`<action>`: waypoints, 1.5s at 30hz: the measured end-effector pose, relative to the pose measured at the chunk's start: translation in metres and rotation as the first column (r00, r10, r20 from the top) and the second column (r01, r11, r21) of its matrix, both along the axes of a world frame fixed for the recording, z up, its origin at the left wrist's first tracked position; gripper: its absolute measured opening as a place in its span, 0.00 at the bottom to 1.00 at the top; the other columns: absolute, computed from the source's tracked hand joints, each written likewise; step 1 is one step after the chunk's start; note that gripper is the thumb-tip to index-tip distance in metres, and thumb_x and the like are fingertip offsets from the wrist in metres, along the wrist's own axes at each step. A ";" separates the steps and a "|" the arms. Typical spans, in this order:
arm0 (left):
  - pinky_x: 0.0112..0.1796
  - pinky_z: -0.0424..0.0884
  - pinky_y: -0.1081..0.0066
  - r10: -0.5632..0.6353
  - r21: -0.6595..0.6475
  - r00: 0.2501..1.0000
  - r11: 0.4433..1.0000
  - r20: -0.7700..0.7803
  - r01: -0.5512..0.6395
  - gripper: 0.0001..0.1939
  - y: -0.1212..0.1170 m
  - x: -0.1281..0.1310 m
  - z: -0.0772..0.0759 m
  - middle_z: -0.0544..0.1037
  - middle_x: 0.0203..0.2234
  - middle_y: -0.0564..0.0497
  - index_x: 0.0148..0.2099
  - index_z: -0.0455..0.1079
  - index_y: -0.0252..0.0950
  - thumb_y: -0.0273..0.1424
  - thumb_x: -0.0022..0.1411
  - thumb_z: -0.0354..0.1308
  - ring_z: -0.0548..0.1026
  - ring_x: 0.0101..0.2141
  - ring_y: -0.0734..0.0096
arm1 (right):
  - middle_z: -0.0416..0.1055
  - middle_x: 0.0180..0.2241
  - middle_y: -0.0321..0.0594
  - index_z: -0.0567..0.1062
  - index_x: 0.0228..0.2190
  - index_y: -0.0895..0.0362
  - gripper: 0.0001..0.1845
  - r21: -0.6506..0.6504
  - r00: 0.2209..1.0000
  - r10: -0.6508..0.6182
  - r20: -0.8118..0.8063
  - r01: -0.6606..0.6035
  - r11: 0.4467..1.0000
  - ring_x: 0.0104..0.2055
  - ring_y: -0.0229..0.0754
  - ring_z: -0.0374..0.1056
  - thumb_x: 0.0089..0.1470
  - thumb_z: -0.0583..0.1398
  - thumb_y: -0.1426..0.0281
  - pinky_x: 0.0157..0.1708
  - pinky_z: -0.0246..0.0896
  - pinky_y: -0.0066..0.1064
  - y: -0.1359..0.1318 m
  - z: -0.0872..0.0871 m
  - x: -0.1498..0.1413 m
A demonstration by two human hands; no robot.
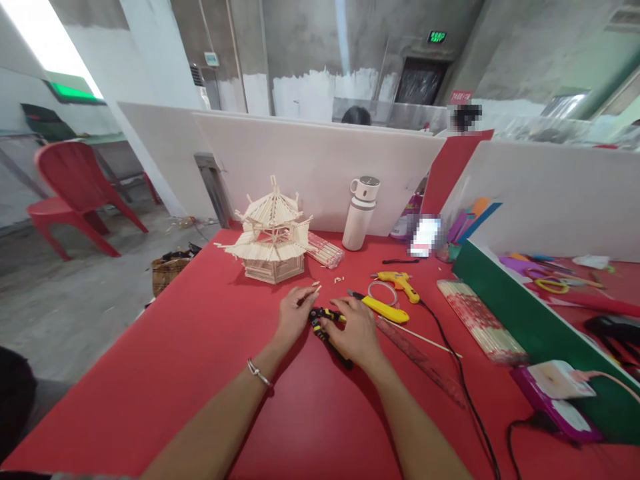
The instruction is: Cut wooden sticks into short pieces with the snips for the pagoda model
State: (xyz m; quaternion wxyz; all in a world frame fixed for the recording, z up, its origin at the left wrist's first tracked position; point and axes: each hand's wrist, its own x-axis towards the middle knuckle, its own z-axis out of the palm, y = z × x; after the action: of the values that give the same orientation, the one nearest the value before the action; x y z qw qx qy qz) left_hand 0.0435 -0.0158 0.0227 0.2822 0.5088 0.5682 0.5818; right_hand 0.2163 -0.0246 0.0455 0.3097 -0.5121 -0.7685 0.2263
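My left hand [294, 313] is closed in a pinch, with a short piece of wooden stick [318, 289] at its fingertips. Beside it, my right hand [357, 328] is closed on a pair of black and yellow pliers [320, 328]; the thumb lies along a handle and the jaws point toward my left hand. Just beyond the hands lie a few small cut stick bits [339, 280]. A pagoda model [274, 250] built from thin sticks stands upright behind my left hand. Next to my right hand lies a yellow utility knife [385, 309].
A yellow glue gun [400, 283] lies to the right, its black cord running forward. Near it are a clear ruler [420, 363], a long stick [425, 339] and bundled sticks [480, 320]. A white bottle [359, 217] stands behind. A power strip [565, 407] sits at the right.
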 end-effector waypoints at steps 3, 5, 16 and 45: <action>0.39 0.70 0.68 0.000 0.015 1.000 1.000 -0.012 0.000 0.08 0.006 0.008 0.004 0.79 0.30 0.49 0.35 0.80 0.37 0.34 0.58 0.61 0.75 0.33 0.67 | 0.76 0.45 0.46 0.80 0.45 0.51 0.15 -0.003 0.998 -0.001 -0.056 0.001 1.000 0.51 0.53 0.68 0.57 0.61 0.62 0.56 0.54 0.45 0.006 -0.001 -0.001; 0.39 0.70 0.68 -0.026 0.015 0.999 1.000 -0.027 0.026 0.07 0.017 0.021 0.012 0.79 0.29 0.49 0.34 0.79 0.37 0.32 0.57 0.61 0.75 0.33 0.67 | 0.79 0.42 0.46 0.81 0.42 0.52 0.13 -0.039 1.000 0.010 -0.026 -0.011 0.999 0.47 0.50 0.71 0.58 0.59 0.64 0.52 0.59 0.40 0.015 0.004 0.001; 0.29 0.67 0.72 -0.301 -0.079 0.948 0.948 0.105 0.309 0.08 0.106 0.128 0.039 0.80 0.25 0.50 0.33 0.79 0.35 0.34 0.54 0.62 0.73 0.26 0.70 | 0.76 0.52 0.49 0.76 0.53 0.57 0.22 -0.075 0.779 -0.505 0.372 0.568 0.820 0.55 0.49 0.71 0.61 0.52 0.73 0.50 0.64 0.33 0.181 0.045 0.184; 0.27 0.65 0.73 -0.038 -0.120 0.989 0.991 0.146 0.056 0.13 0.005 0.025 0.011 0.72 0.20 0.55 0.34 0.76 0.35 0.40 0.57 0.59 0.67 0.23 0.73 | 0.80 0.47 0.40 0.81 0.46 0.53 0.16 -0.084 0.914 0.135 0.383 -0.111 0.990 0.49 0.44 0.73 0.59 0.58 0.68 0.48 0.61 0.29 0.121 0.024 0.001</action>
State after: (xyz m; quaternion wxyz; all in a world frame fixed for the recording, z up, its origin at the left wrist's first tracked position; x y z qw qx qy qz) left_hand 0.0684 -0.0105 0.0341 0.3671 0.4603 0.5693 0.5738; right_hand 0.2171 0.0966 0.0691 0.1211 -0.5064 -0.8381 0.1628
